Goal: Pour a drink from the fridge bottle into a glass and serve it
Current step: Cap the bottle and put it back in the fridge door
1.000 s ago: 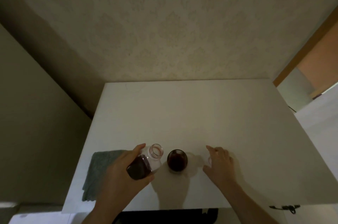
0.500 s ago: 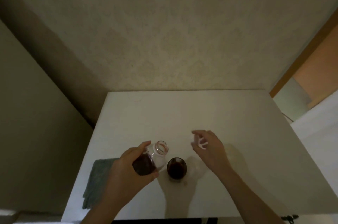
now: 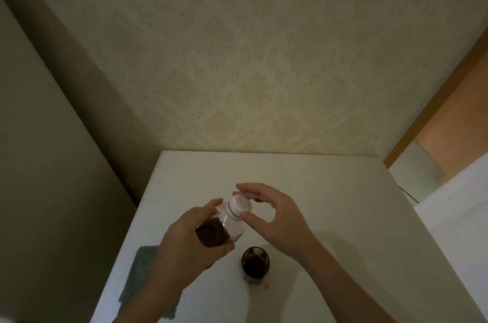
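Above the white surface [image 3: 303, 190]: 1 bottle [image 3: 224, 227], part full of dark drink, tilted, wrapped in the left hand [image 3: 190, 248]. White cap [image 3: 239, 205] on its neck, pinched by the right hand [image 3: 274, 217]. Filled glass [image 3: 255, 264] stands just below; cloth [image 3: 142, 270] left. Advice: steady the bottle, seat the cap square, twist until snug.

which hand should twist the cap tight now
Right. The right hand already has its fingers around the white cap, while the left hand grips the bottle body, steadying it above the table.
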